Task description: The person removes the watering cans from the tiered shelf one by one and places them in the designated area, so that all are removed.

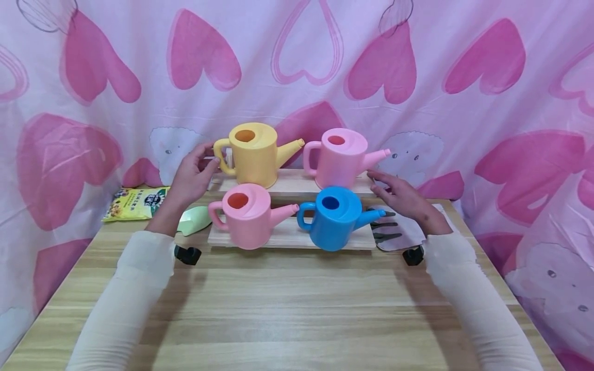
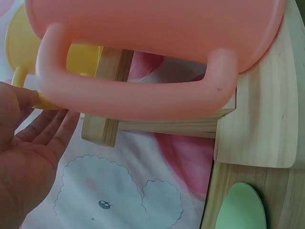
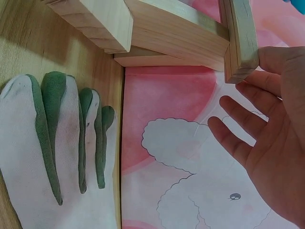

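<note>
On the upper step of a two-step wooden stand (image 1: 291, 183), a yellow watering can (image 1: 255, 162) is at the left and a pink one (image 1: 342, 162) at the right. The lower step carries another pink watering can (image 1: 248, 221) and a blue watering can (image 1: 335, 221). My left hand (image 1: 197, 172) pinches the yellow can's handle between thumb and fingers; in the left wrist view the near pink handle (image 2: 138, 98) partly covers this. With thumb and index finger, my right hand (image 3: 271, 109) pinches the upper step's right end (image 3: 242, 43), its other fingers extended.
A yellow printed packet (image 1: 134, 203) and a light green scoop (image 1: 194, 220) lie left of the stand. White gloves with green parts (image 3: 52, 138) lie on its right. Behind the wooden table (image 1: 287, 309) hangs a pink heart-patterned curtain (image 1: 306, 62).
</note>
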Motion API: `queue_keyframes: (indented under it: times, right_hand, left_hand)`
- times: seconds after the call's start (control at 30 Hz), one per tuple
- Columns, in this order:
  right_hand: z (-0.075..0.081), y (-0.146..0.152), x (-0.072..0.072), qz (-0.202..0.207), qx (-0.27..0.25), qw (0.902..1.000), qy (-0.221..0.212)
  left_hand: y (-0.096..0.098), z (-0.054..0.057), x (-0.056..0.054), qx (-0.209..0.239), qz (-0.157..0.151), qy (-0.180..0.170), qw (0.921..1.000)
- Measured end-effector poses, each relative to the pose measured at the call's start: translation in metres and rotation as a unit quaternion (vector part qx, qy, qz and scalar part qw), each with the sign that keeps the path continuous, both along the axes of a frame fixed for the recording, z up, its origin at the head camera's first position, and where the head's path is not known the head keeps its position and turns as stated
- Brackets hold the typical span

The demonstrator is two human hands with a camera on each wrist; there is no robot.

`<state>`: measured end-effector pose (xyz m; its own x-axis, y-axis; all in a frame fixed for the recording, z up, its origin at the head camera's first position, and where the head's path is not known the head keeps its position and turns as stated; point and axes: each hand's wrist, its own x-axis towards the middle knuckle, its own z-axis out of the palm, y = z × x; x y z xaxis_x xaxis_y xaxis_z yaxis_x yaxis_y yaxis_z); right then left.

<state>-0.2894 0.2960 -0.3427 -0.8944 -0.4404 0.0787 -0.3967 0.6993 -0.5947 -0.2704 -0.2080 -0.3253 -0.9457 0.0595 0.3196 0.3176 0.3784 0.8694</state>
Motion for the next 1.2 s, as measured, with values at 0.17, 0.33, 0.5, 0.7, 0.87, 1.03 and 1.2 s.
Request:
queue_keyframes:
  times: [0.17,0.33,0.5,0.7,0.87,1.03,1.2]
  right_hand:
    - [-0.001,0.000,0.000,0.001,-0.003,1.0000,-0.003]
    - [-0.001,0.000,0.002,-0.002,-0.007,1.0000,-0.001]
    - [-0.002,-0.001,0.004,-0.001,-0.009,1.0000,-0.003]
    - [-0.004,0.000,0.004,-0.007,-0.010,0.9999,-0.005]
    - [-0.006,0.001,0.005,-0.007,-0.019,0.9998,-0.008]
    - [-0.008,0.002,0.006,-0.001,-0.017,0.9998,-0.004]
    - [-0.006,0.002,0.005,-0.002,-0.016,0.9999,0.004]
  left_hand:
    - [0.000,-0.001,0.001,-0.005,0.002,-0.002,1.0000]
    - [-0.001,0.000,0.001,-0.004,0.011,0.002,0.9999]
    - [-0.002,-0.002,0.000,-0.004,0.016,0.002,0.9999]
    - [-0.001,-0.002,0.000,0.011,0.018,0.004,0.9998]
    - [0.002,-0.002,0.001,0.020,0.031,0.008,0.9993]
    - [0.003,-0.001,0.003,0.015,0.052,0.010,0.9985]
    - [0.002,0.011,0.004,0.028,0.060,0.041,0.9970]
